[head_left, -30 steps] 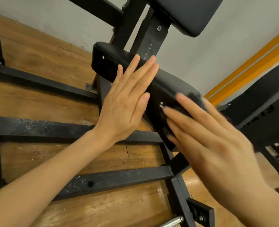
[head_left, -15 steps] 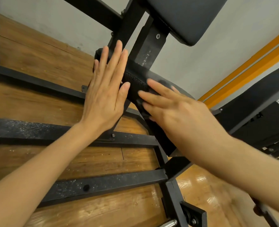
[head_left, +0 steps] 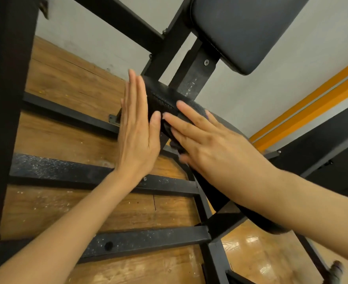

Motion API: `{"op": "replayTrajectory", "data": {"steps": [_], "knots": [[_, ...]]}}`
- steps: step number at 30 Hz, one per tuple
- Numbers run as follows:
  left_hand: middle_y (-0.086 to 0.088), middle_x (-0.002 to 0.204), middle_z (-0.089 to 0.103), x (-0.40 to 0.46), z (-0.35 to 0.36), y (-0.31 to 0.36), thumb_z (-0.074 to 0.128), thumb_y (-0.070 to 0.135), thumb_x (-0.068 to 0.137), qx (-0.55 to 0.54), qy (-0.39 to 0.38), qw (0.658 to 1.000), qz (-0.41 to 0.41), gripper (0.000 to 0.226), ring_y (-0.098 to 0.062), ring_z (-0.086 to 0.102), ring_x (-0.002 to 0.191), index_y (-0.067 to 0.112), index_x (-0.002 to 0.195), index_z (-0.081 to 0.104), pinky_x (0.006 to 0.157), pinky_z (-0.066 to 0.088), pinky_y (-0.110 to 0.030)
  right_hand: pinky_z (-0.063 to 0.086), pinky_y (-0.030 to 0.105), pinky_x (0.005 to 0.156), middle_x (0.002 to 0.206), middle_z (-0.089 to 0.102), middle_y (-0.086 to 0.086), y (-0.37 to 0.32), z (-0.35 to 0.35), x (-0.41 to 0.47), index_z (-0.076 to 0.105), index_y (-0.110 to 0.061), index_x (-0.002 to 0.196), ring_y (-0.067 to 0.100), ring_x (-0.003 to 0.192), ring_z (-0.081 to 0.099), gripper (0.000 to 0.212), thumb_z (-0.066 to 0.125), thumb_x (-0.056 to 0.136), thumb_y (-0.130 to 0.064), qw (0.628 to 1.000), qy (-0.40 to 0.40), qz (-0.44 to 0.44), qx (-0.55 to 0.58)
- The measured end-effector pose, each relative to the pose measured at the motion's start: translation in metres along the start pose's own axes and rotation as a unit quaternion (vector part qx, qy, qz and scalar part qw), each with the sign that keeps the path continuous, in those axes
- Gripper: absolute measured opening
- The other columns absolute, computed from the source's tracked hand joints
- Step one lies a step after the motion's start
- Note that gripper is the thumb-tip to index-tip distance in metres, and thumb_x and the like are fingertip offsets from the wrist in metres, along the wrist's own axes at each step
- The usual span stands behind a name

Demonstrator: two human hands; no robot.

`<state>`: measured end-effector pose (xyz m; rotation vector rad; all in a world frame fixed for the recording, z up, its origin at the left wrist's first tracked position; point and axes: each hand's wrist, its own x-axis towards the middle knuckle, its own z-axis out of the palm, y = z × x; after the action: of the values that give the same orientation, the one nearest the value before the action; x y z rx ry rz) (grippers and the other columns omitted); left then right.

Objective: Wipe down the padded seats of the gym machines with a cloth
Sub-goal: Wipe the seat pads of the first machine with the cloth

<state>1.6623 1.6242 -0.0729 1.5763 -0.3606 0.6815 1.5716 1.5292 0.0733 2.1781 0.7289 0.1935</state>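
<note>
The black padded seat [head_left: 228,125] of a gym machine runs from the centre down to the right. A dark textured cloth [head_left: 165,100] lies over the seat's far end. My right hand [head_left: 207,140] presses flat on the cloth with straight fingers and hides most of the seat top. My left hand [head_left: 137,128] stands flat, fingers straight and together, against the seat's left side beside the cloth. The two hands nearly touch at the thumb.
A black back pad [head_left: 250,27] hangs above on a black post [head_left: 193,78]. Black steel frame bars [head_left: 99,175] cross the wooden floor [head_left: 70,78] below. Another dark machine [head_left: 332,140] stands at the right, by a grey wall with an orange stripe [head_left: 312,99].
Both hands have slid along the seat toward its far end, the right one with the cloth under it. The view has come closer to the seat.
</note>
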Motion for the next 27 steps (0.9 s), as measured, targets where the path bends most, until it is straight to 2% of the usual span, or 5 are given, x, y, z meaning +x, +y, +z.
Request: {"op": "replayTrajectory", "data": {"steps": [5,12,18,24,27], "knots": [[-0.010,0.167,-0.008,0.000,0.008,-0.003,0.027,0.024,0.107,-0.024,0.012,1.000,0.000,0.061,-0.014,-0.007,0.155,0.008,0.157,-0.006,0.127,0.003,-0.042,0.036,0.057,0.111,0.156,0.037,0.006,0.007,0.002,-0.069,0.048,-0.011,0.142,0.035,0.146,0.026,0.058,0.053,0.087,-0.028,0.999,0.010,-0.012,0.036],[-0.007,0.168,-0.005,0.000,0.002,-0.012,0.022,0.019,0.108,-0.050,0.007,0.999,-0.001,0.055,-0.015,-0.004,0.155,0.012,0.157,-0.001,0.126,0.005,-0.049,0.027,0.052,0.118,0.165,0.006,0.006,0.021,0.017,0.047,0.022,-0.010,0.155,0.028,0.151,-0.002,0.067,0.057,0.098,-0.016,0.997,0.003,-0.043,0.063],[-0.001,0.168,0.004,-0.005,0.003,-0.014,0.020,0.019,0.107,-0.109,0.022,0.992,-0.066,0.055,-0.004,0.002,0.153,0.007,0.159,0.006,0.127,0.007,-0.036,0.025,0.039,0.120,0.165,0.010,0.003,0.026,0.041,-0.031,0.020,-0.017,0.156,0.021,0.153,0.005,0.065,0.049,0.098,-0.023,0.989,-0.002,-0.041,0.144],[0.003,0.166,0.017,-0.006,-0.001,-0.015,0.014,0.030,0.103,-0.189,0.029,0.979,-0.066,0.055,-0.004,0.012,0.153,0.015,0.156,0.015,0.123,0.012,-0.022,0.038,0.055,0.111,0.161,0.024,0.010,0.021,0.018,0.070,0.036,-0.005,0.149,0.033,0.149,0.016,0.063,0.063,0.094,-0.018,0.993,0.042,-0.063,0.089],[0.003,0.166,0.016,-0.007,-0.004,-0.014,0.013,0.033,0.102,-0.206,0.016,0.976,-0.072,0.059,-0.004,0.011,0.153,0.011,0.158,0.015,0.122,0.012,-0.019,0.039,0.057,0.109,0.154,0.039,0.012,0.018,0.016,0.034,0.052,-0.004,0.139,0.035,0.144,0.030,0.062,0.067,0.083,-0.025,0.994,0.048,-0.087,0.036]]}}
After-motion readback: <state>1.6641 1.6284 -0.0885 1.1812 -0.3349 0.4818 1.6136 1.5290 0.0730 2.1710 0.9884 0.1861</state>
